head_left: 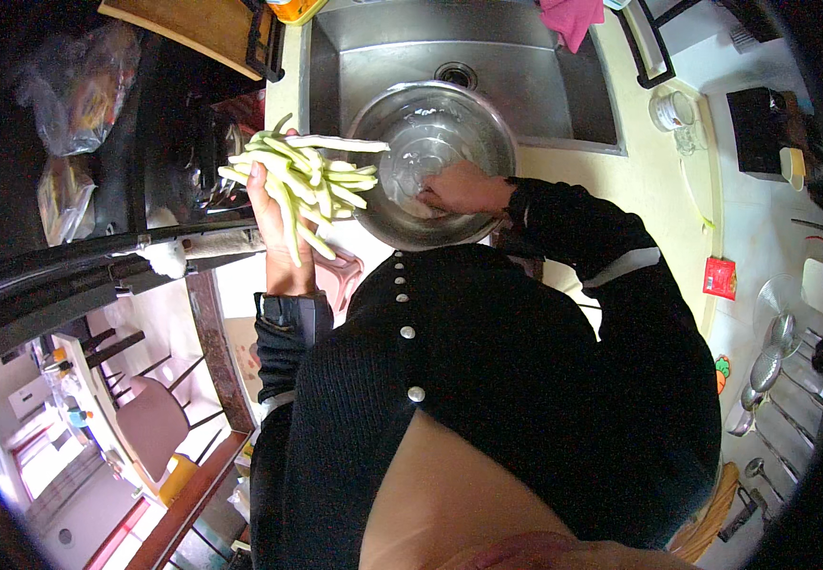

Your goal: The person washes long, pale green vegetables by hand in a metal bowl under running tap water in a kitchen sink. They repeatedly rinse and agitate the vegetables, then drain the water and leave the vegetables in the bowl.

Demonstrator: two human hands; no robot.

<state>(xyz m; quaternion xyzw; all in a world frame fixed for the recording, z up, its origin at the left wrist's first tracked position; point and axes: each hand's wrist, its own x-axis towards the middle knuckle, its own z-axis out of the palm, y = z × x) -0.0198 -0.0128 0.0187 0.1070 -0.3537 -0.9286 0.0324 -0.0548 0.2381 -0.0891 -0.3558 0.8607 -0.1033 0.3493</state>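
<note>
A bunch of pale green string beans (297,171) rests in the grip of my left hand (267,210), held up left of a stainless steel bowl (486,132). The bean ends fan out toward the bowl, and some reach over its left rim. My right hand (465,189) is inside the bowl, low on its right side. Its fingers are bent down toward the bottom, where clear water appears to lie. Whether those fingers hold anything is hard to make out. The bowl sits tilted at the near edge of a steel sink (397,64).
The sink drain (455,74) lies just beyond the bowl. A pink cloth (574,21) hangs at the sink's far right. Glass jars (671,112) and a red packet (720,278) are on the right. At left are plastic bags (87,92) and a wooden board (190,32).
</note>
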